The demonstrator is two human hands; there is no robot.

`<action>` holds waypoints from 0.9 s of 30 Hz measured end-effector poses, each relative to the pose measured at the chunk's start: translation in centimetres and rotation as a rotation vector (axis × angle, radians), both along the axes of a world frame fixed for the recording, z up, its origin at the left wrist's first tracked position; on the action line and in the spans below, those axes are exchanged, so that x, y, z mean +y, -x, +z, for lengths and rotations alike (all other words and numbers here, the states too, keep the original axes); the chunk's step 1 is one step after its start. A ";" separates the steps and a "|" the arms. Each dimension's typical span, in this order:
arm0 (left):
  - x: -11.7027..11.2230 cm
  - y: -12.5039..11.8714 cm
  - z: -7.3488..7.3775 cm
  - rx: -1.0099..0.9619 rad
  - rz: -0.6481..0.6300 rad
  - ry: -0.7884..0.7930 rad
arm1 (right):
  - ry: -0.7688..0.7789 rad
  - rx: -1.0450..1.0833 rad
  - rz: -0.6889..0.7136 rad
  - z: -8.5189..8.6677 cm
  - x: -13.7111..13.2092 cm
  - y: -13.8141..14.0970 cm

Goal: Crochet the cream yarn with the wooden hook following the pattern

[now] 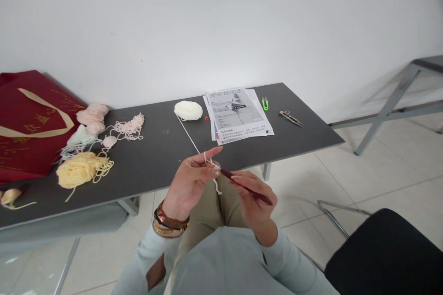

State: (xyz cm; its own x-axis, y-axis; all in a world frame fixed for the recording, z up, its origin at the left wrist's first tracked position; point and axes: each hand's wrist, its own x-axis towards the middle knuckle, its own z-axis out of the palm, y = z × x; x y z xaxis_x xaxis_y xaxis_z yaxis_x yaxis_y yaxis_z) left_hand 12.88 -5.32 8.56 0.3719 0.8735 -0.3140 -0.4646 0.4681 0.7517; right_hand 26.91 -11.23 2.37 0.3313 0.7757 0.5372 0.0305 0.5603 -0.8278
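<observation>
My left hand pinches white yarn between thumb and fingers, with a strand looped over the raised index finger. The strand runs back to a white ball of yarn on the dark table, and a short tail hangs below the hand. A brown-handled crochet hook is gripped in my right hand, its front end meeting the yarn at my left fingertips. The hook's tip is too small to make out there. Both hands are held in front of the table's near edge, above my lap.
Printed sheets lie behind my hands, with green thread snips and metal snips to their right. Yellow yarn, pink yarn and a red bag occupy the table's left. A black chair stands at the lower right.
</observation>
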 end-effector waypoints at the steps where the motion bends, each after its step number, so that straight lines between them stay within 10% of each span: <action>1: 0.0 0.0 0.0 0.001 -0.008 0.001 | 0.010 0.117 -0.001 -0.1 0.1 0.3; 12: -0.5 -0.1 0.7 0.056 0.098 -0.044 | 0.297 0.728 0.196 1.9 -0.4 0.7; 27: -1.0 0.2 1.2 0.110 0.142 -0.168 | 0.171 0.556 0.222 2.2 -0.4 -0.8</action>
State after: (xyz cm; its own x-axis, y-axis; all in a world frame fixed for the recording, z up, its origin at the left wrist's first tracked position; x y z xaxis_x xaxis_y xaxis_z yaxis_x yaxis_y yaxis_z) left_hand 12.69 -6.34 9.77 0.2131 0.9580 -0.1920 -0.4276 0.2681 0.8633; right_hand 27.74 -11.60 4.60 0.3472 0.9178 0.1927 -0.5328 0.3622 -0.7648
